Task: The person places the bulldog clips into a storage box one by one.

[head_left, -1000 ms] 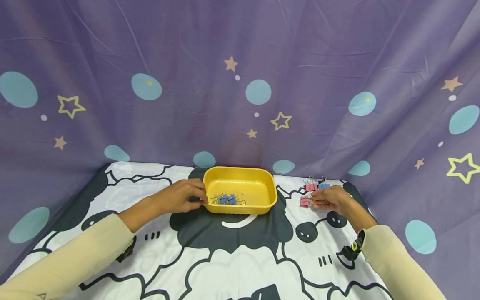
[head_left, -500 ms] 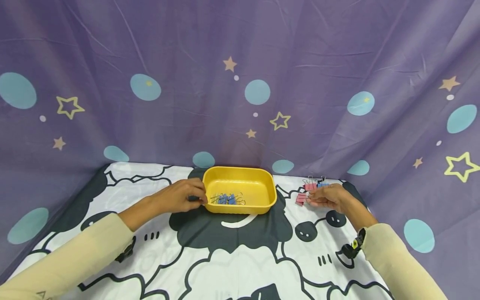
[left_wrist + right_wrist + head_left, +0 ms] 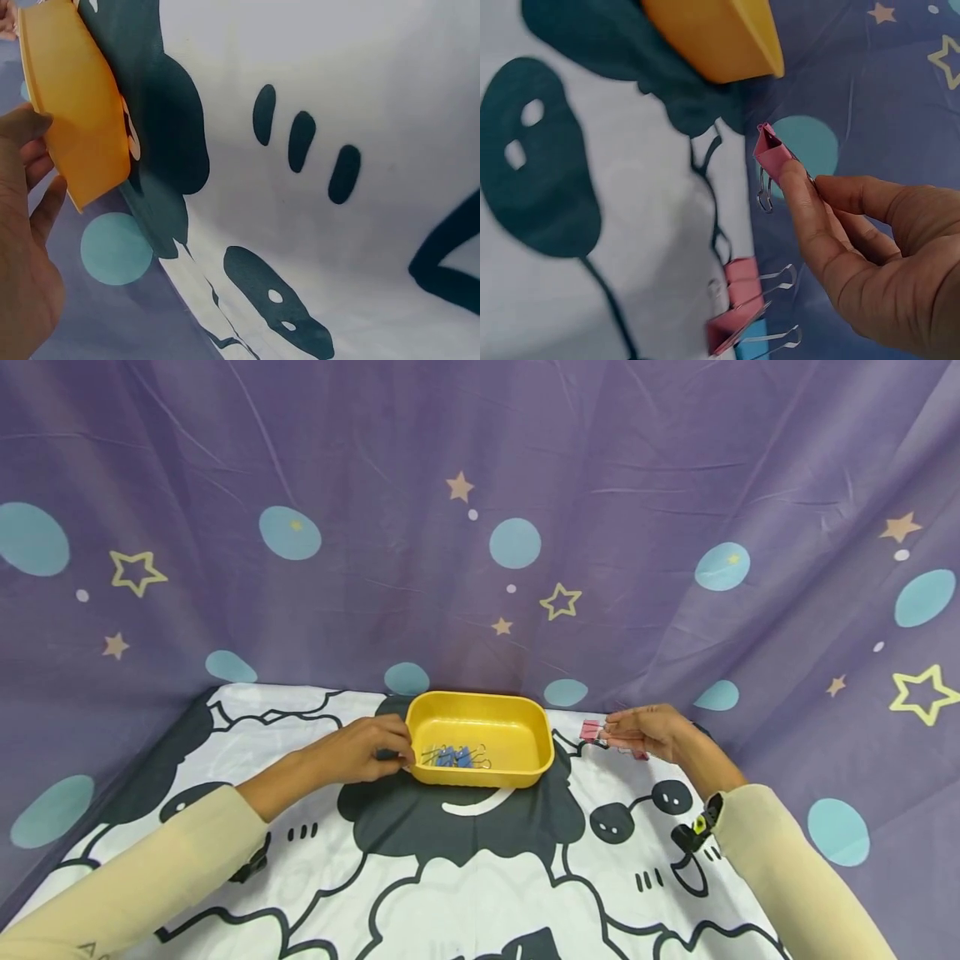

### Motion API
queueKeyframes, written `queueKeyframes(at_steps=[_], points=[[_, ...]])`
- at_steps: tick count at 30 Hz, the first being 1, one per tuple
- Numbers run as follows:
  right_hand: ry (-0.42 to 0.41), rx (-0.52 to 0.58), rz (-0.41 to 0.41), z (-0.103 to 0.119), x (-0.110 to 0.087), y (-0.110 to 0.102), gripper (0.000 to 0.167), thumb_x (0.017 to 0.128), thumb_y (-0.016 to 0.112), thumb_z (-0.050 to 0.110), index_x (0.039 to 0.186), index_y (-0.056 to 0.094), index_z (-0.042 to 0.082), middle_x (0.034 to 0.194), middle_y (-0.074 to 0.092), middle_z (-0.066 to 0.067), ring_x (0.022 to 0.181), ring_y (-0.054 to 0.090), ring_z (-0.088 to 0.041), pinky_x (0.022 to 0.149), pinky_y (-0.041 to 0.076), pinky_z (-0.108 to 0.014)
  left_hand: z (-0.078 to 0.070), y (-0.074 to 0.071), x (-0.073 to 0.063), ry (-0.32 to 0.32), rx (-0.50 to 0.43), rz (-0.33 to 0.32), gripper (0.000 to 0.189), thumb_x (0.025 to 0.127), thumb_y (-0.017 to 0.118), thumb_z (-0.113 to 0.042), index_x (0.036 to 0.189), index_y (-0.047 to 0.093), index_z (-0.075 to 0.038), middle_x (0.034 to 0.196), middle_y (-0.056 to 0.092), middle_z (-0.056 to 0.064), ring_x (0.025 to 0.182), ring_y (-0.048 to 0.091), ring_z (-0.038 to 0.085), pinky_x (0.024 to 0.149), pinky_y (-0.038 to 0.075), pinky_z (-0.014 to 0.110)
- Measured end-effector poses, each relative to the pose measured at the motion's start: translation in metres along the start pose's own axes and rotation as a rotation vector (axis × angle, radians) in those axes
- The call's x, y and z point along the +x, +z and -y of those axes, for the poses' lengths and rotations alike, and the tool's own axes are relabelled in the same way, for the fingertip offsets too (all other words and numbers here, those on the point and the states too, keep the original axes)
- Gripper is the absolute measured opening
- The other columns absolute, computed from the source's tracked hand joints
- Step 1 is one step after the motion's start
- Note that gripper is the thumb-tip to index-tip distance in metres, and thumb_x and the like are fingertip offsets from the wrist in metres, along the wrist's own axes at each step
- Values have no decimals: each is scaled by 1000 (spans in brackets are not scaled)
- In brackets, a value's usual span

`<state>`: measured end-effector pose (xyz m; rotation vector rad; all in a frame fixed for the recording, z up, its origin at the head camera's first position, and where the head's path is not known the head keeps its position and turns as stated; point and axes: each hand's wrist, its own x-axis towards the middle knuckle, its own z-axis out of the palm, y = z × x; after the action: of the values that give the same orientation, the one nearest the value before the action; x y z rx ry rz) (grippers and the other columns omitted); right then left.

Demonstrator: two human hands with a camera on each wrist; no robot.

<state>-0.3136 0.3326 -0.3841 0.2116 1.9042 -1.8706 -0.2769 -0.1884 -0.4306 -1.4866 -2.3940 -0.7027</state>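
Note:
A yellow plastic tray (image 3: 480,780) stands at the back of the table. My left hand (image 3: 365,750) grips its left end, and in the left wrist view the fingertips and thumb meet the tray wall (image 3: 79,105). Inside, toward the front left, lie blue binder clips (image 3: 453,757). To the right of the tray, my right hand (image 3: 645,731) pinches a pink binder clip (image 3: 771,152) between thumb and fingers, raised off the cloth. Below it in the right wrist view sit more pink binder clips (image 3: 742,281) and a blue binder clip (image 3: 752,339). In the head view my right hand mostly hides these.
A white and black cartoon-print cloth (image 3: 472,902) covers the table. Directly behind the tray hangs a purple curtain (image 3: 420,610) with stars and dots, which also runs down both sides.
My right hand has lifted the pink binder clip and carried it up and slightly left, away from the other clips. The left hand and tray stay in place.

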Motion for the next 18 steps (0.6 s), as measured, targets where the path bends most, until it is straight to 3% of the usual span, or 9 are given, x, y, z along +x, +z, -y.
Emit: queueKeyframes(at_steps=[5, 11, 18], points=[[-27, -3, 30, 20, 7, 12, 41, 108, 57, -14, 148, 53, -19, 98, 86, -11, 91, 86, -18, 91, 69, -31, 0, 0, -1, 18, 11, -7, 24, 85, 92, 5, 98, 87, -15, 101, 78, -6, 97, 66, 10, 87, 63, 35], [-26, -54, 9, 43, 14, 30, 56, 109, 58, -11, 162, 41, -19, 101, 86, -8, 92, 86, -18, 92, 69, -32, 1, 0, -2, 36, 8, -18, 24, 84, 91, 6, 98, 86, -13, 100, 78, -6, 96, 66, 10, 85, 62, 34], [-21, -86, 15, 57, 19, 50, 56, 112, 57, -6, 165, 41, -15, 105, 86, -8, 97, 85, -18, 104, 66, -37, 1, 0, -1, 34, 1, -24, 23, 84, 91, 5, 97, 87, -13, 99, 78, -5, 96, 66, 10, 85, 63, 35]])
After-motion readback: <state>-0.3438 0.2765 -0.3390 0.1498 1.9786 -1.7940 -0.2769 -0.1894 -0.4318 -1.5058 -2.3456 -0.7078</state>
